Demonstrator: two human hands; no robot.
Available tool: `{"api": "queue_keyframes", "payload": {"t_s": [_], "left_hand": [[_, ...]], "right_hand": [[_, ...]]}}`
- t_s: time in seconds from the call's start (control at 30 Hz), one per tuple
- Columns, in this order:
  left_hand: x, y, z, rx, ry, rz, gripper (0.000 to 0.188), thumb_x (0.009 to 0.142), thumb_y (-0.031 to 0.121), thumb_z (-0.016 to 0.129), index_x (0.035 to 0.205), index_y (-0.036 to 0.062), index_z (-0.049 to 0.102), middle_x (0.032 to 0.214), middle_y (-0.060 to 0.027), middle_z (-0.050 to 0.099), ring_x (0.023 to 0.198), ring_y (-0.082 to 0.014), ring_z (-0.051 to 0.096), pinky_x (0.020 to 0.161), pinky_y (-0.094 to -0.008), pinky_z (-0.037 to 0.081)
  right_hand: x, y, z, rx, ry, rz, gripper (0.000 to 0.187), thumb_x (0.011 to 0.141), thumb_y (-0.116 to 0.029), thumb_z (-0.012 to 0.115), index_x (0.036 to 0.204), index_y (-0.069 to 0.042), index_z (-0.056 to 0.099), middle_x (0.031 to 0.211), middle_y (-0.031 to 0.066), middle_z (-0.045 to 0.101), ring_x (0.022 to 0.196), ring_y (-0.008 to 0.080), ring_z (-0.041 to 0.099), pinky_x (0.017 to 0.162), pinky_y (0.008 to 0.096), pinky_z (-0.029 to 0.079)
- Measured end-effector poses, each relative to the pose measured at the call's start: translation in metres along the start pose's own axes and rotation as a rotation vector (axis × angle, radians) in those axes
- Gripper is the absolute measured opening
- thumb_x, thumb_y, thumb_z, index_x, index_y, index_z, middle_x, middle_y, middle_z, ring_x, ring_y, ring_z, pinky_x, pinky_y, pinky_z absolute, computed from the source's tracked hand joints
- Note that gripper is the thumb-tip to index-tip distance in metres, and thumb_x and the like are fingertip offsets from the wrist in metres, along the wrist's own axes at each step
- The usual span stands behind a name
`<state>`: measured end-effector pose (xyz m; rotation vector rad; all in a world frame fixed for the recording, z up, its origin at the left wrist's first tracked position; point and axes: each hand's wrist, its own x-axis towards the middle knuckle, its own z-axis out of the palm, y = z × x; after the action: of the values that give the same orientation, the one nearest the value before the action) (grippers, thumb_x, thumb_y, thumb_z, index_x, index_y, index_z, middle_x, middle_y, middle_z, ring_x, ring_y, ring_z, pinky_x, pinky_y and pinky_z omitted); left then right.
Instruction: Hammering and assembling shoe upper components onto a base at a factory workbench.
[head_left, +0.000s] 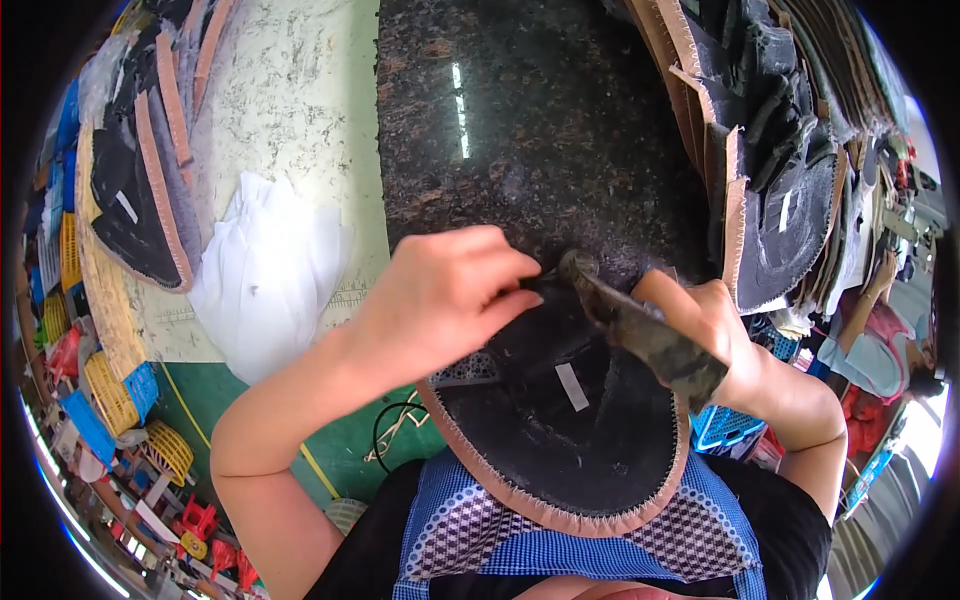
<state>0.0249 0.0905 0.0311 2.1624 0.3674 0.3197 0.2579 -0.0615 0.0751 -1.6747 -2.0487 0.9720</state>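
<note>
A black shoe-upper-like piece with a tan zigzag-stitched edge lies at the near end of the dark stone slab, its rounded end overhanging toward my apron. A small white label sits on its middle. My left hand is closed, thumb and forefinger pinched at the piece's far edge; the exact grip is partly hidden. In my right hand, fingers wrapped round, is a worn dark metal hammer. Its small round face points to the slab beside my left fingertips, and the broad flat end flares toward me. The handle is hidden.
A speckled dark stone slab lies ahead. Similar black pieces are stacked at the right and the far left. White cloth-like pieces lie on the pale board. Blue crate and another person are at right.
</note>
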Motion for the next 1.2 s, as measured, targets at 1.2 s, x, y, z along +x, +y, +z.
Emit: {"api": "queue_keyframes", "payload": {"t_s": [1.2], "left_hand": [[-0.012, -0.015, -0.019, -0.257, -0.155, -0.161, 0.010, 0.079, 0.004, 0.076, 0.088, 0.0009, 0.073, 0.079, -0.0106, 0.067, 0.069, -0.0233, 0.068, 0.058, -0.0329, 0.055]], "right_hand": [[0.029, -0.015, -0.005, 0.160, -0.159, 0.004, 0.038, 0.081, -0.018, 0.077, 0.109, 0.001, 0.060, 0.067, 0.0170, 0.059, 0.063, 0.0386, 0.065, 0.054, 0.0421, 0.049]]}}
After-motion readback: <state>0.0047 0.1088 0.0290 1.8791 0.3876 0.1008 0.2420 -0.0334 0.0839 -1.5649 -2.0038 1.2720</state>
